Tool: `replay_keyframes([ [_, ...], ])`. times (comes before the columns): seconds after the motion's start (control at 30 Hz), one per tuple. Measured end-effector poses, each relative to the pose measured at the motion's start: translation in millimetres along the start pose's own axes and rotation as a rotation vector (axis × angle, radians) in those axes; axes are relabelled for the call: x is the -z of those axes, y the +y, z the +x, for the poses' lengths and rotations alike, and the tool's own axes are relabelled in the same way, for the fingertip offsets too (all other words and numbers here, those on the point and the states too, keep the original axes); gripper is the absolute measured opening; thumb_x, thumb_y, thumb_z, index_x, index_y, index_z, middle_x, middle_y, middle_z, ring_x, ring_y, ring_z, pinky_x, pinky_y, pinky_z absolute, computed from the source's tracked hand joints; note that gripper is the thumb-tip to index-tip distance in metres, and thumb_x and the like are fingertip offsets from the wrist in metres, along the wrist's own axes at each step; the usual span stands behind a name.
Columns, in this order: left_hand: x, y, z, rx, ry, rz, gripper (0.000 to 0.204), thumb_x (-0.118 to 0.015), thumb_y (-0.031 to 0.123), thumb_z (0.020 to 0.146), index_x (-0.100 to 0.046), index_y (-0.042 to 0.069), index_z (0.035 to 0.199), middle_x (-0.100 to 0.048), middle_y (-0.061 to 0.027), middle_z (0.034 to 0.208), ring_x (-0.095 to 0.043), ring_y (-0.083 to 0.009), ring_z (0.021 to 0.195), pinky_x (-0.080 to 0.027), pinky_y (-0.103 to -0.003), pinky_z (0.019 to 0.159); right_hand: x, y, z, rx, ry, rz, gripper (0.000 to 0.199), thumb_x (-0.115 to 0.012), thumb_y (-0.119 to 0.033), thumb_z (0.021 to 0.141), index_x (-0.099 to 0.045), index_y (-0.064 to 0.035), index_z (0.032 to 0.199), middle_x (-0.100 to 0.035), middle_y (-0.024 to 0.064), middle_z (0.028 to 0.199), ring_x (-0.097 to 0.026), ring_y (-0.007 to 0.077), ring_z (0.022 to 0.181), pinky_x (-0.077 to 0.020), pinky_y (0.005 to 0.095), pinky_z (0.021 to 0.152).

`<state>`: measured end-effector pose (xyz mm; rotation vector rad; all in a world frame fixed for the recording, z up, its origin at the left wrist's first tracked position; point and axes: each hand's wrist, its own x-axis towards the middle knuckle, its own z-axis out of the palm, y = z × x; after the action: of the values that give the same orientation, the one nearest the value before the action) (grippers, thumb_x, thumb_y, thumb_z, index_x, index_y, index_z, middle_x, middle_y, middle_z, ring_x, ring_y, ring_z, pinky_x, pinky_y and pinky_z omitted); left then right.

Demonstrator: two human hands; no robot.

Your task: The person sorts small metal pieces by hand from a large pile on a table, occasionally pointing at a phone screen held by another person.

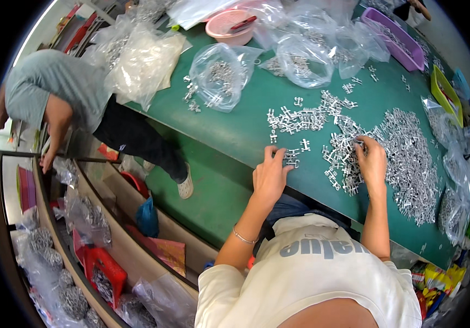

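Observation:
Small silver metal parts, each shaped like a short bar with crosspieces, lie in a loose heap (pixel 345 150) on the green table (pixel 229 139). My right hand (pixel 372 159) reaches into this heap, its fingers bent and pinched at a small part mostly hidden by the fingertips. At the table's near edge is my left hand (pixel 269 176), thumb and fingers apart beside a few parts (pixel 291 157). A single part (pixel 305 145) lies just beyond them. Farther off sits a spread group of similar parts (pixel 300 119). A larger, denser pile (pixel 412 169) covers the table to the right.
Clear plastic bags of parts (pixel 221 76) stand along the far side, near a pink basket (pixel 229 26) and a purple bin (pixel 393 38). A yellow-green tray (pixel 447 95) is at right. Leftward, another person (pixel 63 90) bends over shelving (pixel 115 208) holding bagged parts.

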<state>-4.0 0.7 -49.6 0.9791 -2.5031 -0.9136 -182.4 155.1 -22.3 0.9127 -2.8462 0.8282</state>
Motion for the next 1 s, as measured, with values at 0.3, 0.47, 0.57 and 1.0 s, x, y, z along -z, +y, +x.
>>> replay_keyframes([
  [0.3, -22.3, -19.3, 11.8, 0.067, 0.114, -0.546, 0.025, -0.062, 0.007, 0.076, -0.057, 0.003, 0.1, -0.057, -0.0068, 0.086, -0.049, -0.0113, 0.051, -0.039, -0.024, 0.044, -49.1, -41.4, 38.3, 0.354, -0.096, 0.027, 0.015, -0.061, -0.011, 0.073, -0.061, -0.0061, 0.087, -0.058, 0.0115, 0.078, -0.058, 0.0302, 0.07, -0.0468, 0.0395, 0.061],
  [0.47, -7.5, -5.4, 18.8, 0.39, 0.031, -1.099, 0.025, -0.055, 0.011, 0.084, -0.054, -0.003, 0.105, -0.06, -0.0047, 0.079, -0.038, -0.0024, 0.046, -0.026, -0.016, 0.039, -32.3, -30.6, 33.7, 0.305, -0.179, -0.066, 0.005, -0.058, -0.01, 0.072, -0.059, -0.0053, 0.075, -0.057, 0.0107, 0.075, -0.058, 0.0305, 0.07, -0.0468, 0.0402, 0.06],
  [0.57, -5.1, -17.5, 24.9, 0.41, -0.029, -1.081, 0.027, -0.055, 0.006, 0.082, -0.054, 0.0, 0.109, -0.061, -0.0076, 0.086, -0.043, -0.0043, 0.048, -0.032, -0.017, 0.04, -14.7, -27.7, 27.9, 0.28, -0.255, 0.001, 0.006, -0.06, -0.009, 0.072, -0.062, -0.0053, 0.076, -0.059, 0.011, 0.074, -0.058, 0.0308, 0.07, -0.047, 0.0397, 0.062],
  [1.0, -14.9, -3.0, 25.0, 0.211, 0.059, -0.932, 0.039, -0.052, -0.006, 0.077, -0.049, 0.0, 0.116, -0.06, -0.0077, 0.094, -0.044, -0.0023, 0.052, -0.036, -0.016, 0.043, -34.9, -39.4, 27.3, 0.309, -0.237, 0.199, 0.019, -0.064, -0.012, 0.071, -0.063, -0.0056, 0.089, -0.061, 0.0108, 0.077, -0.059, 0.0273, 0.066, -0.0459, 0.0383, 0.06],
])
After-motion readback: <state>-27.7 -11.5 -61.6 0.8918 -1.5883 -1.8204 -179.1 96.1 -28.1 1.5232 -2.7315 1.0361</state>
